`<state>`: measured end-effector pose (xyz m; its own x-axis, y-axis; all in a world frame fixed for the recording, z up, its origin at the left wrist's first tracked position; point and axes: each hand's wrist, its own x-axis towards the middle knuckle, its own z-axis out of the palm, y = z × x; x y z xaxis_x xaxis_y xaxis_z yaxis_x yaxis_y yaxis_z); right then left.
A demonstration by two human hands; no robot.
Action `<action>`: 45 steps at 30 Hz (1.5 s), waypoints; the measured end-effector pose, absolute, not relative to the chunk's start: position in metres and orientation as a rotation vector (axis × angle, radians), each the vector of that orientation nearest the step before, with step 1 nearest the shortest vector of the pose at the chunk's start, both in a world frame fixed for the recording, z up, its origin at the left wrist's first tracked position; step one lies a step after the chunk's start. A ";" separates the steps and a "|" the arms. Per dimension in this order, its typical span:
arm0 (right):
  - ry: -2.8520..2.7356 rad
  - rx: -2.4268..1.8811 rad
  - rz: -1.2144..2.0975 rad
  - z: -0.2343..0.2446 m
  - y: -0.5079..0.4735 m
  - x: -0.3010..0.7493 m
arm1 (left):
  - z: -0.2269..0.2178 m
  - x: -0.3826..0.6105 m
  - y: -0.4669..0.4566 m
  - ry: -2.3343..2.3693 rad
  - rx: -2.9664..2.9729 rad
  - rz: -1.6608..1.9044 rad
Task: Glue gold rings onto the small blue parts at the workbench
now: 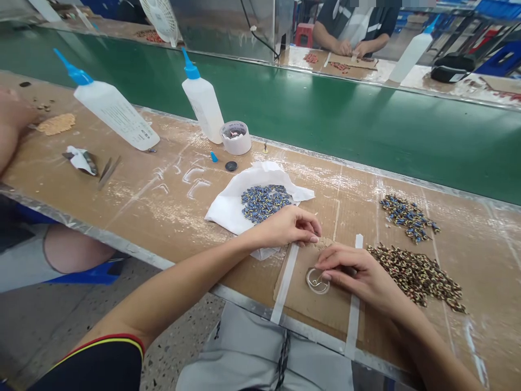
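My left hand rests on a small cardboard pad taped to the bench, fingers curled in a pinch at the pad's top edge; what they hold is too small to make out. My right hand lies just right of it, fingers pinched together over a small clear round dish on the pad. Behind my left hand, a heap of small blue parts lies on a white paper sheet. Right of my right hand lies a pile of brown parts.
A smaller pile of blue-brown parts sits further back right. Two white glue bottles with blue nozzles and a tape roll stand at the back left. A green conveyor belt runs behind. Another person's arm is at far left; another works opposite.
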<state>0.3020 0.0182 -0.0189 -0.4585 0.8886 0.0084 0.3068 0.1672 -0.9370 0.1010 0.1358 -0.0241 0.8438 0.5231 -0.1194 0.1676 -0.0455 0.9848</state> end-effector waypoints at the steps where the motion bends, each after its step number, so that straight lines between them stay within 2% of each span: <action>1: -1.874 -1.117 1.278 -0.019 0.018 0.301 | -0.024 0.101 0.135 0.556 1.609 0.306; 7: -2.011 -1.113 1.164 -0.015 0.014 0.298 | -0.025 0.102 0.133 0.546 1.607 0.308; 16: -2.139 -1.105 0.798 -0.011 0.009 0.288 | -0.027 0.104 0.130 0.559 1.582 0.338; 23: -2.111 -1.165 0.924 -0.010 0.010 0.291 | -0.029 0.104 0.130 0.561 1.647 0.352; 30: -1.742 -1.250 1.135 -0.010 0.011 0.308 | -0.025 0.108 0.127 0.627 1.725 0.338; 38: -1.233 -1.544 0.633 -0.014 0.008 0.309 | -0.027 0.114 0.118 0.634 1.676 0.286; 45: -1.343 -1.627 0.555 -0.023 0.010 0.302 | -0.027 0.115 0.118 0.642 1.709 0.278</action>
<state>0.3024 0.0102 -0.0227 0.3015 0.9311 0.2055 0.5140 0.0228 -0.8575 0.1155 0.1178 -0.0274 0.8174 0.5541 -0.1574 0.2647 -0.1187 0.9570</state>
